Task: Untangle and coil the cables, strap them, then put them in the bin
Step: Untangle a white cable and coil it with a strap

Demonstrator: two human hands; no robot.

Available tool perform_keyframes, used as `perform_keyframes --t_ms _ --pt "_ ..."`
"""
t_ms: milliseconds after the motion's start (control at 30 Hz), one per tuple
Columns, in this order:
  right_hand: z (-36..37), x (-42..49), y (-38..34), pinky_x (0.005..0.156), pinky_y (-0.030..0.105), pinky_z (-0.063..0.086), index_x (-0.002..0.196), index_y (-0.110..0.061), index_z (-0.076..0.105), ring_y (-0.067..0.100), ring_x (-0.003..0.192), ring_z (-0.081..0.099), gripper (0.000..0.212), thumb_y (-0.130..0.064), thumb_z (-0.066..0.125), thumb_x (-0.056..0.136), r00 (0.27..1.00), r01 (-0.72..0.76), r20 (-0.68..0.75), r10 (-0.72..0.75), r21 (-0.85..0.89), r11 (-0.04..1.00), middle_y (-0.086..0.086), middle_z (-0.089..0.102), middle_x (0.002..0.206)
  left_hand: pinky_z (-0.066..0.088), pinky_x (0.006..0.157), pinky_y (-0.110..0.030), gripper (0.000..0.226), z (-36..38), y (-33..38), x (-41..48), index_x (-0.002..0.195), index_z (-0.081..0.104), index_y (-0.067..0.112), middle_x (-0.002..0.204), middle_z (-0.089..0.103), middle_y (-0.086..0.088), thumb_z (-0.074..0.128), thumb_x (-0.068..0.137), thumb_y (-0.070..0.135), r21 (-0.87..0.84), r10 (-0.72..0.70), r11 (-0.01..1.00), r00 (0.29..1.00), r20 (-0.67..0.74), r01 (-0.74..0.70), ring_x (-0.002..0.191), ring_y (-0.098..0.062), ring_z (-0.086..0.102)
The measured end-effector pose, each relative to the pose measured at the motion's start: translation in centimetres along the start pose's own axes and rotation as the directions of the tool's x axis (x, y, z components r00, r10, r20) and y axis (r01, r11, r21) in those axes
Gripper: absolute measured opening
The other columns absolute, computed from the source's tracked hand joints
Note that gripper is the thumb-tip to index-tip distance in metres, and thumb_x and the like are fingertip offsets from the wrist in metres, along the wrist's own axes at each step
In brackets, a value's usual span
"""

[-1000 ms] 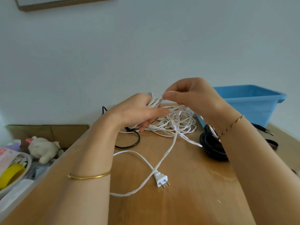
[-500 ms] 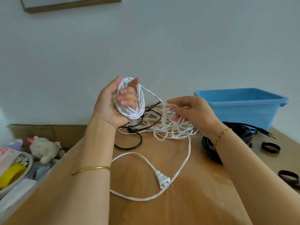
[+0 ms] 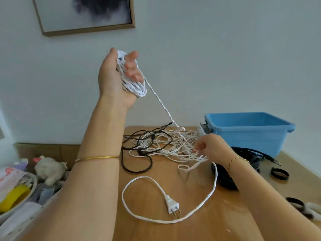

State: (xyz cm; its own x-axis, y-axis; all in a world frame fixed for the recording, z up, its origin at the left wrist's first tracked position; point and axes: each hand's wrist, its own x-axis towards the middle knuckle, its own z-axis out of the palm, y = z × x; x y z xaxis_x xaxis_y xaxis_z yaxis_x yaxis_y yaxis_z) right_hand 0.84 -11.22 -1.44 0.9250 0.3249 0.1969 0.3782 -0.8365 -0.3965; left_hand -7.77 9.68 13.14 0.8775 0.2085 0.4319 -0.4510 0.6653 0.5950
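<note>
The left hand (image 3: 118,79) is raised high above the far part of the tabletop (image 3: 191,228), with a coil (image 3: 134,87) of white cable wound around it. Its fingers (image 3: 132,66) are curled over the coil and clamp it against the palm, the fingertips showing on the coil's right side. From the lower edge of the coil one taut strand (image 3: 161,105) slants down and to the right into the tangle (image 3: 173,145) of the same white cable, which lies near the far edge of the tabletop.

The right hand (image 3: 212,146) is low on the right side of that tangle. Its fingers (image 3: 199,150) are bent down among the strands, several of which gather at them. Blur hides whether they pinch any, so I cannot tell.

A thin black cable (image 3: 137,154) loops through the left part of the tangle. Nearer the camera, the white cable runs in a wide loop across the middle of the tabletop and ends in a two-pin plug (image 3: 172,204) lying flat.

The blue bin (image 3: 248,134) stands at the far right corner, just beyond the right hand. A thick black coiled cable (image 3: 224,180) lies in front of the bin, partly under the right forearm. Black straps (image 3: 279,173) lie along the right edge.

Left of the tabletop and lower down are a plush toy (image 3: 48,169) and a yellow tape roll (image 3: 13,197). A framed picture (image 3: 83,14) hangs on the wall.
</note>
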Motion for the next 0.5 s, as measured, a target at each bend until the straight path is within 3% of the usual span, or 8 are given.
perform_keyframes --t_ms 133,200,267,300,333,367,400,500 --pt "-0.8 -0.4 -1.5 0.089 0.024 0.049 0.107 -0.013 0.071 0.015 0.1 0.062 0.036 0.007 0.046 0.09 0.998 0.033 0.05 -0.034 0.017 0.999 0.001 0.067 0.114 0.028 0.035 -0.013 0.05 3.5 0.2 0.2 0.084 0.06 -0.001 0.046 0.039 0.006 0.034 0.101 0.037 0.087 -0.126 0.989 0.992 0.024 0.123 0.033 -0.003 0.031" --pt "-1.6 -1.0 -2.2 0.09 0.025 0.047 0.104 -0.012 0.07 0.016 0.103 0.062 0.04 0.009 0.039 0.089 0.994 0.019 -0.105 0.025 0.401 0.916 0.003 0.068 0.109 0.029 0.034 -0.013 0.049 4.3 -0.4 -0.6 0.085 0.059 -0.002 0.047 0.039 0.006 0.034 0.101 0.037 0.121 -0.206 0.972 0.978 0.039 0.2 0.033 -0.003 0.031" --pt "-3.1 -2.1 -3.3 0.098 0.033 0.046 0.106 -0.013 0.066 0.021 0.108 0.063 0.034 0.003 0.039 0.092 0.991 0.098 -0.128 0.038 0.89 0.446 0.006 0.07 0.106 0.03 0.034 -0.013 0.049 4.6 -1.0 -1.7 0.087 0.059 -0.003 0.047 0.038 0.006 0.034 0.101 0.036 0.138 -0.277 0.954 0.958 0.072 0.265 0.032 -0.002 0.033" --pt "-3.9 -2.8 -4.0 0.1 0.037 0.044 0.112 -0.013 0.062 0.021 0.11 0.062 0.028 -0.007 0.04 0.096 0.995 0.103 -0.1 -0.025 0.98 0.172 0.008 0.07 0.109 0.03 0.034 -0.012 0.048 4.6 -1.3 -2.3 0.088 0.059 -0.003 0.046 0.038 0.006 0.034 0.102 0.037 0.142 -0.31 0.945 0.947 0.086 0.296 0.032 -0.002 0.033" --pt "-4.7 -3.2 -4.6 0.1 0.038 0.044 0.119 -0.014 0.058 0.021 0.111 0.062 0.027 -0.02 0.041 0.098 0.992 0.084 -0.083 -0.097 0.996 0.006 0.009 0.069 0.112 0.031 0.034 -0.012 0.048 4.5 -1.7 -2.6 0.089 0.059 -0.003 0.046 0.039 0.006 0.034 0.101 0.036 0.138 -0.335 0.937 0.937 0.097 0.321 0.032 -0.002 0.034" --pt "-5.1 -3.7 -5.1 0.099 0.038 0.044 0.123 -0.016 0.054 0.021 0.111 0.062 0.032 -0.03 0.042 0.098 0.985 0.077 -0.079 -0.155 0.997 -0.023 0.009 0.068 0.114 0.031 0.034 -0.011 0.047 4.5 -2.0 -3.4 0.089 0.059 -0.003 0.046 0.039 0.006 0.035 0.101 0.036 0.139 -0.359 0.929 0.927 0.105 0.344 0.032 -0.002 0.035" --pt "-5.4 -3.9 -5.5 0.099 0.038 0.045 0.126 -0.017 0.052 0.02 0.11 0.063 0.035 -0.035 0.045 0.096 0.977 0.092 -0.08 -0.197 0.994 0.052 0.008 0.069 0.114 0.031 0.034 -0.011 0.047 4.4 -2.3 -3.8 0.09 0.059 -0.003 0.046 0.04 0.006 0.035 0.101 0.036 0.131 -0.378 0.922 0.919 0.115 0.363 0.032 -0.002 0.035" --pt "-4.9 -5.0 -6.7 0.097 0.04 0.048 0.124 -0.014 0.055 0.019 0.102 0.067 0.032 -0.023 0.056 0.094 0.968 0.163 -0.067 -0.243 0.902 0.4 0.007 0.071 0.104 0.031 0.035 -0.011 0.047 4.2 -2.8 -5.0 0.09 0.06 -0.003 0.046 0.04 0.007 0.037 0.1 0.036 0.075 -0.433 0.902 0.889 0.151 0.426 0.033 -0.002 0.036"
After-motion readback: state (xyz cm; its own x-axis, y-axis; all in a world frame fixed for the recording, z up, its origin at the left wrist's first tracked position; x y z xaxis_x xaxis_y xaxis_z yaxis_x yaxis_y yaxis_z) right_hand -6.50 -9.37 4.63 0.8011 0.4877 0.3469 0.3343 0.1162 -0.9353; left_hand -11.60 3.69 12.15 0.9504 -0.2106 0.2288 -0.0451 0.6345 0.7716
